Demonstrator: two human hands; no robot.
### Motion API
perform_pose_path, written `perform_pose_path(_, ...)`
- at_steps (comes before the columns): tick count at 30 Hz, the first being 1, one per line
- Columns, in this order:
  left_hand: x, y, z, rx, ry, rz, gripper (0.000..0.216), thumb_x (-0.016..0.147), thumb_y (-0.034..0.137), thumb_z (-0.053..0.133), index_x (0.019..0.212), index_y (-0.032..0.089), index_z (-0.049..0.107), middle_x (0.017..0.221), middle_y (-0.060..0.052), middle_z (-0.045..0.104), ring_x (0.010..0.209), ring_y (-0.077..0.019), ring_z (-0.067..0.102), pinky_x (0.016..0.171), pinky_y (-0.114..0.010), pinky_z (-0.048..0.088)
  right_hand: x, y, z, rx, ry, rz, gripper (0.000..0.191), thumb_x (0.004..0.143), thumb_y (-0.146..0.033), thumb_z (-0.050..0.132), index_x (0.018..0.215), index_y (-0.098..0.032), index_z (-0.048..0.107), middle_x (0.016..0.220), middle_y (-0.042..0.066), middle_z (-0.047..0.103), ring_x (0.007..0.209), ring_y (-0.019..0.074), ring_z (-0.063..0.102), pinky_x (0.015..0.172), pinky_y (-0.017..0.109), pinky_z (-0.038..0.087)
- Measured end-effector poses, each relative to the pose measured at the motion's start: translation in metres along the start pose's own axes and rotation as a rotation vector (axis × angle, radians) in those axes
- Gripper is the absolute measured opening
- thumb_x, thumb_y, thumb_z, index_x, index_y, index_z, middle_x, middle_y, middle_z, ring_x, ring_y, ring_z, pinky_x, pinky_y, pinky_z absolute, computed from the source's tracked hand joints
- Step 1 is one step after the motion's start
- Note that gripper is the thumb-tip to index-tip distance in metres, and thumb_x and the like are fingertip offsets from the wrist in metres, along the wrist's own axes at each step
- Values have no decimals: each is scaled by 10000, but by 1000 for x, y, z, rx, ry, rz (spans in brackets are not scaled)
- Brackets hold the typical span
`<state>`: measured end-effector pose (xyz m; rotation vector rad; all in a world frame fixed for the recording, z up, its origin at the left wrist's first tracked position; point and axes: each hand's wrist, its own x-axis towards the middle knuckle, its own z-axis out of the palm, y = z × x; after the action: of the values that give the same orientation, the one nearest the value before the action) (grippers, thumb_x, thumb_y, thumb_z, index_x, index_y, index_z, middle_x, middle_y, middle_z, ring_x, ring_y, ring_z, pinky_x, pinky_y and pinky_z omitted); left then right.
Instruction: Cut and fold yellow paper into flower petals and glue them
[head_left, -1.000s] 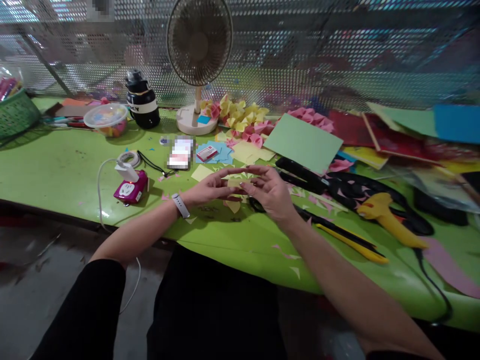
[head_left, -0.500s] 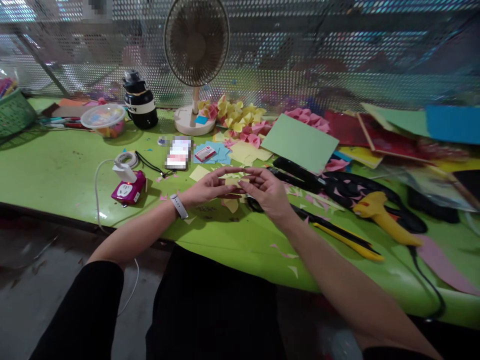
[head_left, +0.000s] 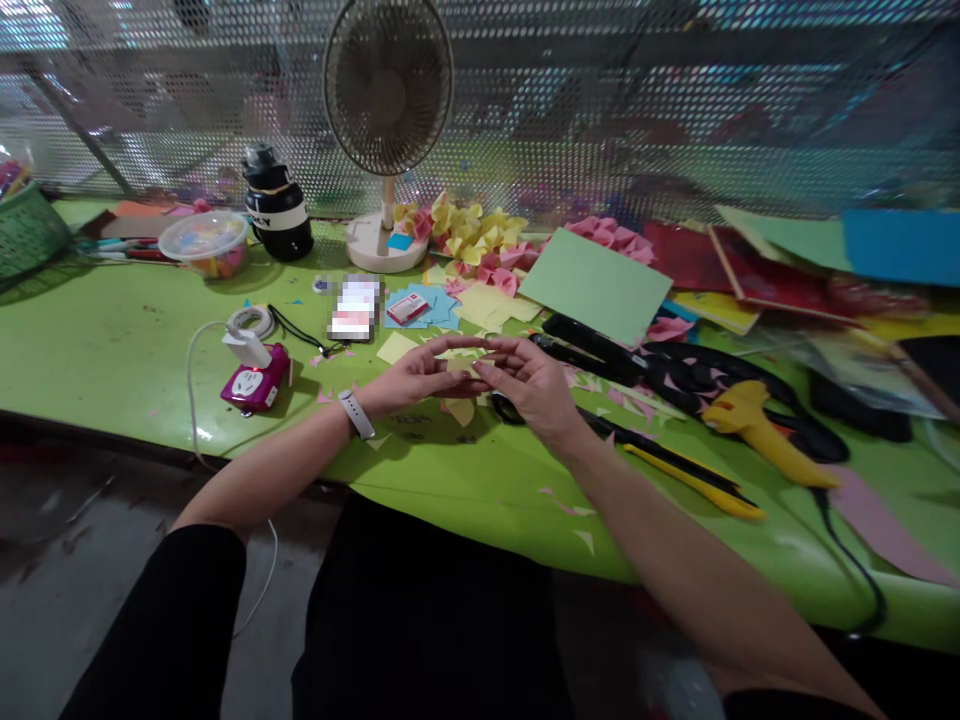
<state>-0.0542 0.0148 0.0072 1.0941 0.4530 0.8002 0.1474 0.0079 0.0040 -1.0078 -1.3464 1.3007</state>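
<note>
Between the fingers of my two hands is a small piece of yellow paper [head_left: 471,368], partly covered by the fingers. My left hand [head_left: 421,378] pinches its left side, with a pale watch strap on the wrist. My right hand [head_left: 531,382] grips the right side, thumb on top. Fingertips of both hands meet above the paper. Another yellow paper piece [head_left: 459,411] lies just below them on the green table [head_left: 420,480]. Beyond the hands are a stack of yellow paper squares [head_left: 491,306] and blue paper pieces [head_left: 442,308] under a small red-and-white box [head_left: 408,309].
Folded yellow paper shapes [head_left: 480,232] sit beside the fan [head_left: 386,255]. To the right lie a green sheet [head_left: 596,285], a black stapler-like tool [head_left: 589,348], a yellow-handled cutter [head_left: 694,482] and a yellow glue gun [head_left: 772,435]. A magenta power adapter [head_left: 255,385] is left.
The view has shifted very slightly. Both hands keep their hold on the yellow paper, with hardly any finger movement visible.
</note>
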Motion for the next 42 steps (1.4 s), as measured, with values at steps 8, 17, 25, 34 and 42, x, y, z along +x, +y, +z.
perform_pose_path(8, 0, 1, 0, 44, 41, -18, 646, 851, 224, 785, 1436, 190, 512, 1054, -118, 774, 1045, -223, 746, 1030, -397, 549, -3, 0, 1, -155, 50, -207, 243, 767, -439, 825, 790, -226, 712, 909, 44, 706, 817, 182, 665, 749, 352, 581)
perform_pose_path(17, 1, 5, -1, 413, 173, -127, 296, 881, 369, 731, 870, 82, 657, 842, -111, 762, 754, -150, 753, 630, -235, 602, -1, 0, -4, -194, 40, -204, 255, 730, -433, 858, 754, -223, 717, 802, 30, 689, 765, 177, 624, 713, 340, 534)
perform_pose_path(25, 2, 5, -2, 384, 167, -86, 310, 871, 370, 738, 817, 84, 629, 803, -105, 764, 701, -144, 754, 640, -248, 628, 1, -12, -6, -206, -54, 90, 413, 605, -532, 890, 711, -196, 675, 681, 11, 651, 594, 133, 533, 548, 281, 430)
perform_pose_path(34, 2, 7, -1, 385, 209, -127, 275, 875, 292, 735, 754, 100, 580, 742, -75, 748, 652, -131, 743, 637, -248, 621, 3, -13, -9, -247, -167, 182, 473, 638, -600, 841, 697, -172, 648, 660, 32, 682, 536, 102, 512, 486, 246, 351)
perform_pose_path(42, 0, 8, 0, 366, 205, -175, 313, 847, 332, 762, 730, 120, 563, 749, -65, 753, 695, -134, 750, 684, -259, 624, 0, -19, -9, -296, -219, 176, 484, 673, -618, 823, 712, -171, 642, 640, 26, 668, 555, 116, 550, 495, 248, 376)
